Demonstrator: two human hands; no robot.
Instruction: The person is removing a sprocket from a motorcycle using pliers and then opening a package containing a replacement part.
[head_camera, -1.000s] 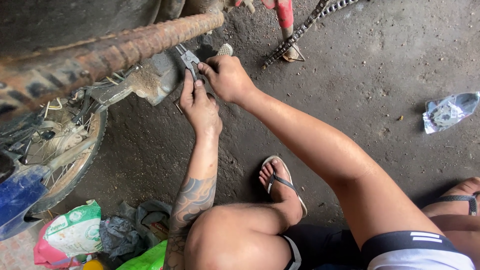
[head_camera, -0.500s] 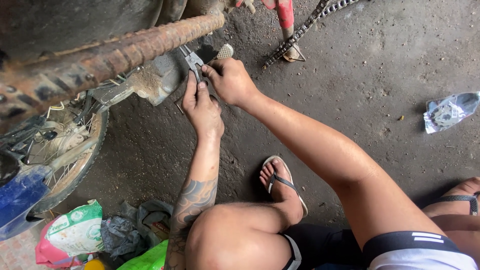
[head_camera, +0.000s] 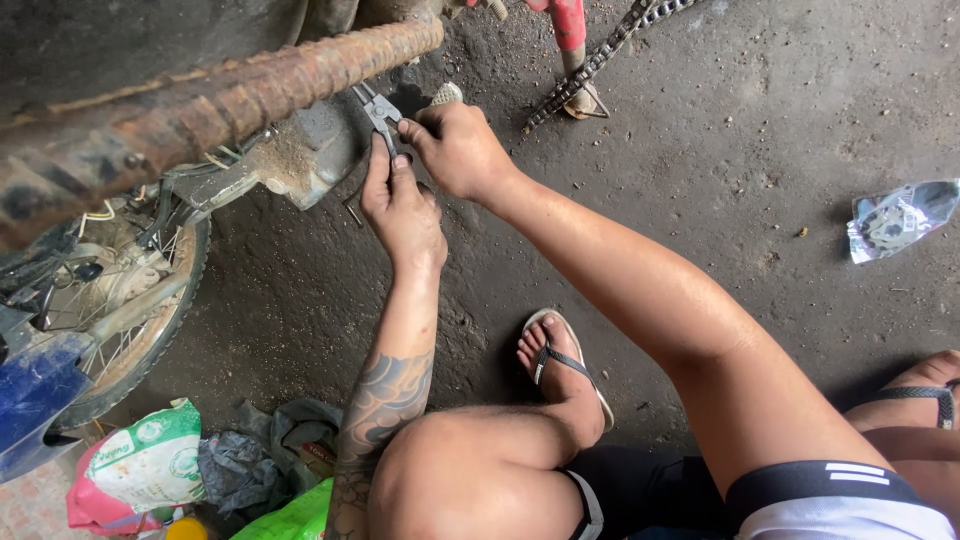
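Observation:
My right hand (head_camera: 462, 148) grips the handles of a pair of metal pliers (head_camera: 381, 112), whose jaws point up to the left toward a grey metal part (head_camera: 300, 150) under a rusty exhaust pipe (head_camera: 230, 95). My left hand (head_camera: 402, 208) sits just below the pliers, with its fingers pinched up at the tool near the jaws. A small dark bent piece (head_camera: 352, 211) hangs or lies just left of that hand. A tattoo covers my left forearm. I am squatting, with my knees and a sandalled foot (head_camera: 560, 365) low in the view.
A spoked motorbike wheel (head_camera: 120, 300) lies at the left. A drive chain (head_camera: 590, 62) and a red stand (head_camera: 570, 30) are at the top. A clear plastic packet (head_camera: 900, 218) rests on the concrete at right. Bags and rags (head_camera: 190, 470) pile at the bottom left.
Both hands have stayed at the pliers under the pipe, with only small shifts. The pliers' jaws have edged slightly up and left.

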